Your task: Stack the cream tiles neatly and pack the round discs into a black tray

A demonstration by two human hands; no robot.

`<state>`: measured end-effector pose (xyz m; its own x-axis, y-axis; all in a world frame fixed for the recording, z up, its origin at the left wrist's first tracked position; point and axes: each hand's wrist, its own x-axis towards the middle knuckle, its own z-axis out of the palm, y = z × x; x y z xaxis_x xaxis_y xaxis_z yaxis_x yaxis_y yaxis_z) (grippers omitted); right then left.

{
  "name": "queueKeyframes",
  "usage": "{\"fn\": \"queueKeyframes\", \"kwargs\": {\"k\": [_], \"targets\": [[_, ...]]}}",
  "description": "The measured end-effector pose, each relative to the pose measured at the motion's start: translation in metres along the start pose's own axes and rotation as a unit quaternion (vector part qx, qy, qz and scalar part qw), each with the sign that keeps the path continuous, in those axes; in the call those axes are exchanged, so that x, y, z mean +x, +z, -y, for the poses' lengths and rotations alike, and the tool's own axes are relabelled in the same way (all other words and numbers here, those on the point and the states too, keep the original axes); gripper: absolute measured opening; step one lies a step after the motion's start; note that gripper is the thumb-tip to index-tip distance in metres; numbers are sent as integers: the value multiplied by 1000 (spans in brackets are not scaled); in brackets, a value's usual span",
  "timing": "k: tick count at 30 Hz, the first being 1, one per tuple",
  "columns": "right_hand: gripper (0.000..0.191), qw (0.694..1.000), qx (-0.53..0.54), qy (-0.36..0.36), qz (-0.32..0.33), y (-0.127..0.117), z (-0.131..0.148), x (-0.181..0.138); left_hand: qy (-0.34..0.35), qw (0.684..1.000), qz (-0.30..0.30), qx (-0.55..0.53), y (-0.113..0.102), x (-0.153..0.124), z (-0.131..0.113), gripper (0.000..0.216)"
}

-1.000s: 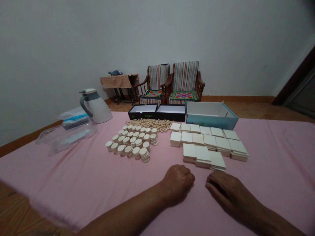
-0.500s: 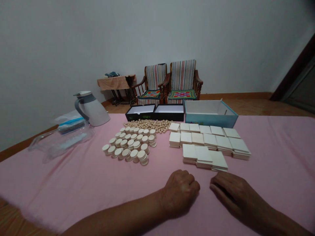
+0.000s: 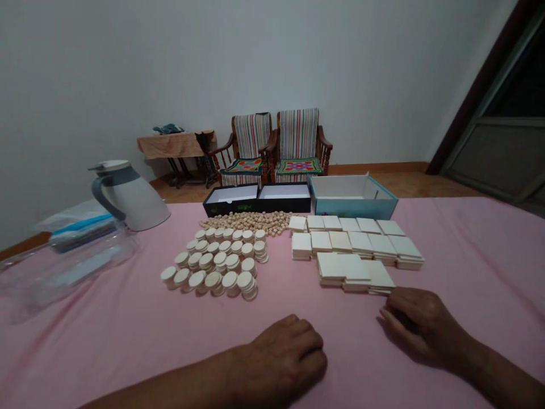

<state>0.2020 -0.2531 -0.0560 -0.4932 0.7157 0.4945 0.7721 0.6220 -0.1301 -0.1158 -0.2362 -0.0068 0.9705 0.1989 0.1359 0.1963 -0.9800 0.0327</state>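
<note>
Low over the pink-covered desk (image 3: 468,244) in the head view, the left grip (image 3: 285,360) has its fingers curled under, palm hidden; whether it holds anything cannot be told. The right grip (image 3: 426,326) is loosely curled, its hold likewise unclear. Just beside its knuckles begin the square tile stacks (image 3: 360,241), fifteen: three in the nearest row, then six, then six. Farther out and leftward from the left grip stand round disc stacks (image 3: 220,258), six in the nearest row; rear ones overlap too much to count. Beyond lie countless small wooden pieces (image 3: 251,222), one black box (image 3: 281,204), one blue box (image 3: 355,207).
</note>
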Motion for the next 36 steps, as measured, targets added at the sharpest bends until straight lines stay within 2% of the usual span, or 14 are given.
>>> {"fn": "queueKeyframes", "kwargs": {"k": [7, 12, 16, 23, 28, 32, 36], "targets": [[16, 997, -70, 13, 19, -3, 5, 3, -14, 997, -72, -35, -13, -54, 19, 11], [16, 989, -142, 17, 20, -4, 11, 3, -34, 997, -61, -24, -23, -89, 30, 13], [17, 982, -186, 36, 9, -7, 30, 14, -40, 997, -59, -15, -27, -116, 38, 15], [18, 978, -201, 9, -44, 0, 88, 76, -33, 994, -105, -25, -29, -150, 52, 16], [26, 979, -203, -5, -31, 23, 119, 124, -17, 991, -119, -64, -24, -163, 59, 15], [29, 978, -207, -14, -31, 41, 135, 158, -33, 991, -105, -78, -16, -167, 62, 12], [30, 973, -230, 14, 4, 49, 147, 193, -54, 992, -91, -75, -9, -167, 61, 9]]}}
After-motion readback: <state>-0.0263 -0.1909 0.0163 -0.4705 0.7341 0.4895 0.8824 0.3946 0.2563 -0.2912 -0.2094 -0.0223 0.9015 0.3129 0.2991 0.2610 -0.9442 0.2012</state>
